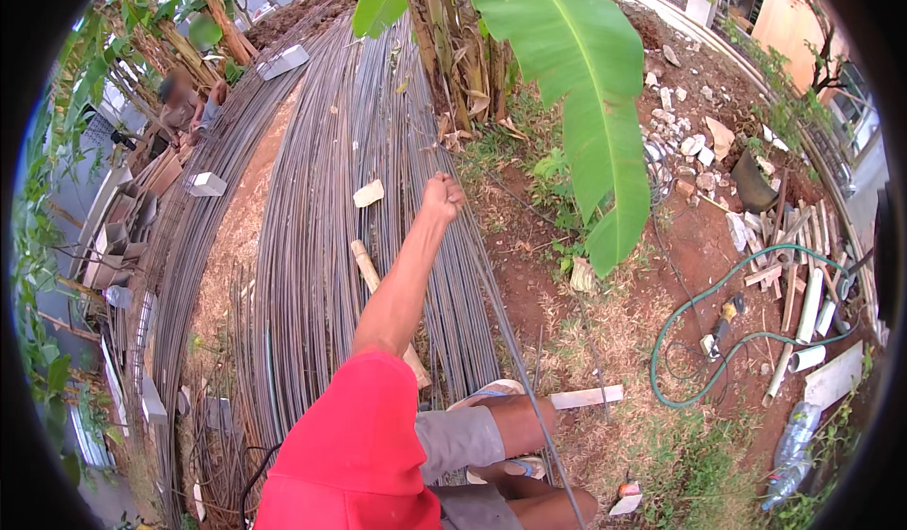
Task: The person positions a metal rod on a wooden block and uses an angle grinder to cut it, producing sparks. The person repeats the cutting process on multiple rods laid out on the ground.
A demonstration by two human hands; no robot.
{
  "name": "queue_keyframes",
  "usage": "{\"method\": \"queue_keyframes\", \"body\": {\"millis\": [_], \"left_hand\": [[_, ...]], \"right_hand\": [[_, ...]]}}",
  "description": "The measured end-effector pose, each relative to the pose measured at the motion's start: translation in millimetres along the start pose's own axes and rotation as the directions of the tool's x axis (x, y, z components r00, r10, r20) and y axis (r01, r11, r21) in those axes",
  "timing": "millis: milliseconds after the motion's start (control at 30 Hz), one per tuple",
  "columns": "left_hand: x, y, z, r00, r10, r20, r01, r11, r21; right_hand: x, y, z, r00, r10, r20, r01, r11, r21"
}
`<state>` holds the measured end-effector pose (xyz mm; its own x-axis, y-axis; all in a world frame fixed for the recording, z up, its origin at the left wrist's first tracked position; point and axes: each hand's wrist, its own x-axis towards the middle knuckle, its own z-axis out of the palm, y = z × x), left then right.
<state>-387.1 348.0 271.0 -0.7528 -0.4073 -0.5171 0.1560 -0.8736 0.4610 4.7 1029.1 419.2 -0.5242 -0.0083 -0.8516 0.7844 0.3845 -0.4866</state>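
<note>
The rod stack (312,209) spreads widest, its lengths side by side, presumably to stop tangling. A long thin rod (519,360) slants off the stack's right edge past the knees. A bamboo pole (363,262) and, smaller, a pale block (368,194) lie on the stack, perhaps as weights. Reaching over the stack's right edge, the left hand (443,196) makes a tight fist, seemingly around the thin rod for control. The right hand is out of sight.

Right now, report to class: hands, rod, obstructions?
Left hand closed, apparently on thin metal rod. Right hand out of view. Possible snags: bamboo pole, pale block on bars.
</note>
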Motion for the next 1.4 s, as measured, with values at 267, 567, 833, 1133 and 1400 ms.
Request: {"method": "queue_keyframes", "body": {"millis": [267, 567, 833, 1133, 1400], "left_hand": [[-102.1, 170.1, 134.8, 0.998, -0.013, -0.055, 0.015, 0.999, 0.047], [-133.1, 258.3, 84.0, 0.96, -0.138, -0.245, 0.175, 0.975, 0.135], [-152.4, 311.7, 142.2, 0.93, -0.204, -0.305, 0.269, 0.944, 0.19], [-177.5, 408.7, 174.7, 0.962, -0.199, -0.188, 0.224, 0.967, 0.123], [-169.2, 393.6, 74.0, 0.974, -0.145, -0.174, 0.179, 0.964, 0.198]], "right_hand": [[-115.9, -125.6, 99.4, 0.994, -0.038, -0.106, 0.025, 0.992, -0.12], [-220.5, -259.9, 207.7, 0.973, -0.17, -0.159, 0.126, 0.959, -0.256], [-290.5, -330.2, 306.3, 0.948, -0.237, -0.211, 0.172, 0.943, -0.284], [-322.4, -375.0, 381.3, 0.943, -0.229, -0.241, 0.144, 0.934, -0.327], [-334.7, -405.5, 422.4, 0.934, -0.243, -0.264, 0.146, 0.929, -0.34]]}}
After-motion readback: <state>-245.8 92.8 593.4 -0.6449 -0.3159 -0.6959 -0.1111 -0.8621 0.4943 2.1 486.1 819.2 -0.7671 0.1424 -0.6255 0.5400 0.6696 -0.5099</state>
